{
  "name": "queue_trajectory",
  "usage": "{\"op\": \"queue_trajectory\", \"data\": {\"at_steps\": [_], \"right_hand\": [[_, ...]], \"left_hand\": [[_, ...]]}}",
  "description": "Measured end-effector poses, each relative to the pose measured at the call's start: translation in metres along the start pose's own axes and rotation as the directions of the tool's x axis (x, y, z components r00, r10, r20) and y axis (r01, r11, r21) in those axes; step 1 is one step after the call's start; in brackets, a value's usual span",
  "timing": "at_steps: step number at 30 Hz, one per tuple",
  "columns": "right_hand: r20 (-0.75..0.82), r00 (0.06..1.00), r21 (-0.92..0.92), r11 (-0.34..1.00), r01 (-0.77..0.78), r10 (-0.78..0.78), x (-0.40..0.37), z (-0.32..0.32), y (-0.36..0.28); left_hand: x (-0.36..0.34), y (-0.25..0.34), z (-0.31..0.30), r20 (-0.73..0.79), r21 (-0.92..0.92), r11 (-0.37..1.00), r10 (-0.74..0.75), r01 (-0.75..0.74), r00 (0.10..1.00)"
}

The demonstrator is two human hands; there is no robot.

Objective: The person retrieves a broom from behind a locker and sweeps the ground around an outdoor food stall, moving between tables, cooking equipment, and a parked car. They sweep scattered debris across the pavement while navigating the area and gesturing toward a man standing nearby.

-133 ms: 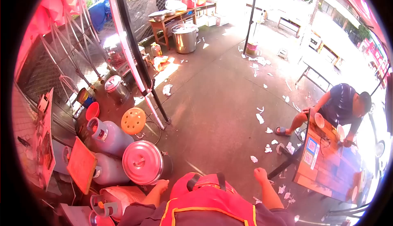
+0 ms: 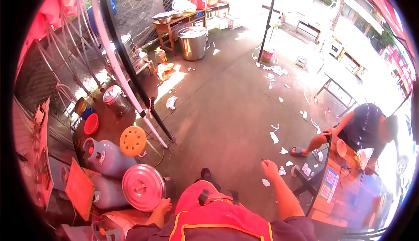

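Beside the lidded metal pot (image 2: 144, 187) at lower left is my left hand (image 2: 164, 205), its fingers curled in; whether it touches the pot cannot be made out. My right hand (image 2: 269, 169) is raised over the floor to the right of my body, fingers curled in, with nothing visible in it. A red apron (image 2: 222, 218) with yellow edging covers my front. One dark shoe (image 2: 206, 172) shows ahead of the apron.
Gas cylinders (image 2: 111, 157), an orange round stool (image 2: 132, 141) and a tent pole (image 2: 131, 73) stand left. Scattered paper (image 2: 274, 137) lies on the floor. At right a person (image 2: 364, 125) sits behind a wooden table (image 2: 345, 197). A large steel pot (image 2: 193, 43) stands farther off.
My right hand has moved forward and slightly left. My left hand is lower and nearer the lidded pot. A shoe now shows. The items at left have shifted left in view.
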State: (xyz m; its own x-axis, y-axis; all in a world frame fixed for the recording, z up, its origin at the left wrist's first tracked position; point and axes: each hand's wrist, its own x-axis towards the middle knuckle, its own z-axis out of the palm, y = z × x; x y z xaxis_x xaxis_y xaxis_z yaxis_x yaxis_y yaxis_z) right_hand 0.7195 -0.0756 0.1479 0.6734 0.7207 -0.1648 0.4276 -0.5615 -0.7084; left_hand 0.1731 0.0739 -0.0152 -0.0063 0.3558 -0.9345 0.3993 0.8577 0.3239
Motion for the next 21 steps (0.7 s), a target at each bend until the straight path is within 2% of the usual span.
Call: {"op": "queue_trajectory", "data": {"at_steps": [1, 4, 6, 8, 9, 10, 11, 12, 13, 15, 16, 19, 21], "right_hand": [[0.014, 0.999, 0.023, 0.999, 0.039, -0.04, 0.043, 0.007, -0.016], [0.027, 0.996, 0.029, 0.996, 0.079, -0.08, 0.147, 0.035, -0.029], [0.082, 0.996, 0.001, 0.999, -0.044, 0.044, 0.193, 0.046, -0.011], [0.161, 0.973, -0.199, 0.971, -0.13, 0.163, 0.215, 0.05, 0.028], [0.278, 0.94, -0.284, 0.952, -0.116, 0.198, 0.221, 0.05, 0.058], [0.343, 0.898, -0.346, 0.926, -0.153, 0.277, 0.223, 0.042, 0.069], [0.432, 0.807, -0.489, 0.856, -0.166, 0.403, 0.232, 0.038, 0.09], [0.376, 0.813, -0.51, 0.832, -0.219, 0.444, 0.237, 0.037, 0.115], [0.391, 0.839, -0.556, 0.823, -0.113, 0.379, 0.239, 0.039, 0.154], [0.321, 0.712, -0.512, 0.747, -0.423, 0.624, 0.276, 0.025, 0.158], [0.293, 0.656, -0.485, 0.699, -0.525, 0.695, 0.302, 0.025, 0.162], [0.207, 0.569, -0.385, 0.601, -0.7, 0.796, 0.4, 0.033, 0.181], [0.145, 0.48, -0.238, 0.501, -0.832, 0.865, 0.495, 0.034, 0.196]], "left_hand": [[0.0, 0.034, 0.005, -0.103, 0.001, 0.999, -0.033, 0.034, 0.994], [-0.002, 0.166, 0.04, -0.091, 0.403, 0.915, 0.021, 0.018, 0.996], [0.071, 0.266, 0.055, -0.031, 0.295, 0.954, 0.062, -0.05, 0.998], [0.14, 0.356, 0.091, 0.044, 0.163, 0.983, 0.082, -0.088, 0.996], [0.155, 0.395, 0.107, 0.076, 0.104, 0.989, 0.093, -0.101, 0.993], [0.15, 0.454, 0.13, 0.064, 0.148, 0.973, 0.168, -0.176, 0.984], [0.124, 0.532, 0.162, 0.054, 0.196, 0.948, 0.244, -0.25, 0.968], [0.128, 0.592, 0.188, 0.085, 0.23, 0.914, 0.323, -0.334, 0.943], [0.135, 0.647, 0.214, 0.121, 0.258, 0.872, 0.398, -0.416, 0.909], [0.141, 0.756, 0.267, 0.188, 0.276, 0.808, 0.485, -0.52, 0.854], [0.146, 0.799, 0.296, 0.239, 0.288, 0.767, 0.523, -0.574, 0.818], [0.176, 0.913, 0.372, 0.272, 0.292, 0.708, 0.584, -0.643, 0.765], [0.198, 0.961, 0.414, 0.267, 0.186, 0.781, 0.544, -0.597, 0.795]]}}
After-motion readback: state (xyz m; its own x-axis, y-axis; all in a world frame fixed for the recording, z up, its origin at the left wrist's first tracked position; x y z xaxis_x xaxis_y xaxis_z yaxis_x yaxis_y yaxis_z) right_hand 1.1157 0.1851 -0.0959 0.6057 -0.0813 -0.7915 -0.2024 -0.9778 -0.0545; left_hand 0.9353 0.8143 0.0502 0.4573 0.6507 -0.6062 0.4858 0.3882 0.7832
